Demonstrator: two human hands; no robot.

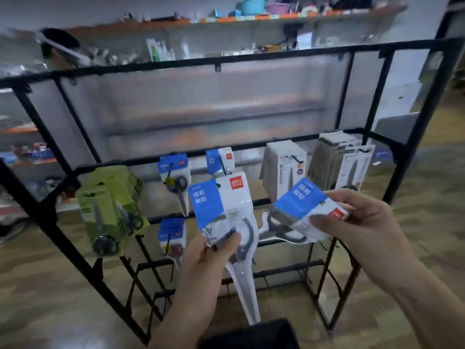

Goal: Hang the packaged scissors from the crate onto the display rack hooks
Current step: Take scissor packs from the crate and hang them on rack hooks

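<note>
The single pack of scissors (226,210) stands upright in front of the display rack (276,58). Its blue-and-white card is at the top with the hang hole uppermost, and the blades point down at the floor. Its long axis is close to vertical, with the top leaning slightly left.

Your left hand (214,250) pinches it at the handle part, thumb across the front and well below the hole. That leaves the card end free to go over a prong.

Just above and behind that card end hangs a matching blue pack (220,159) on a hook of the middle bar. A second blue pack (173,170) hangs to its left, and a third (172,230) is on the bar below. All three lie on your left hand's side, so that hand is the nearer one. The move looks like a lift up and away from you, keeping the card square to the prong so the hole meets its tip.

Your right hand (357,222) is closed around a stack of packs (302,207), thumb on top and fingers under. The stack lies almost level, card ends toward your palm and handles toward the left. It sits just beside the single pack without touching it.

Further out, green packs (110,210) fill the far-left hook, while white packs (284,170) and grey packs (337,157) hang on the right. A dark shape (251,333) at the bottom edge may be the crate, but you cannot tell from here.
</note>
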